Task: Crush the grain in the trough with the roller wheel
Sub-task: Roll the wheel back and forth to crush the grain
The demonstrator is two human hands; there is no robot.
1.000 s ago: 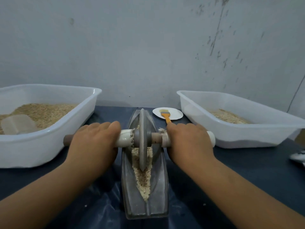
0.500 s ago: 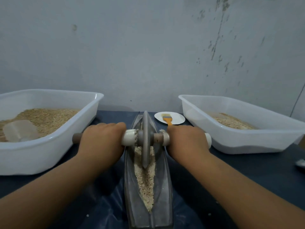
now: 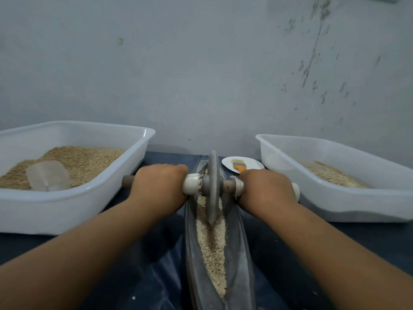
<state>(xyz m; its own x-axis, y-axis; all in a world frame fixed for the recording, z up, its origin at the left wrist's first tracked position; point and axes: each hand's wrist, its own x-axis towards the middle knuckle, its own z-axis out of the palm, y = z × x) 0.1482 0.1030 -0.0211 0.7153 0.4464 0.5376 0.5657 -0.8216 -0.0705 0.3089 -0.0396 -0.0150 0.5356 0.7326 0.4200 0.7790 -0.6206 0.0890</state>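
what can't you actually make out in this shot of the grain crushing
Head view only:
- Near end of the trough: cut off by the bottom edge.
- Axle under the left hand and right hand: their grip covers it.
- Grain beneath the roller wheel: hidden by the disc.
- Left tub: cut off by the left edge.
- Brush on the plate: handle end behind the right hand.

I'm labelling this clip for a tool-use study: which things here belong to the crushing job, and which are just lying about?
In use:
roller wheel
axle handle, gripped by the left hand and right hand
trough
grain

Lying about:
left tub holding grain and a clear scoop
right tub with some grain
small white plate with an orange brush
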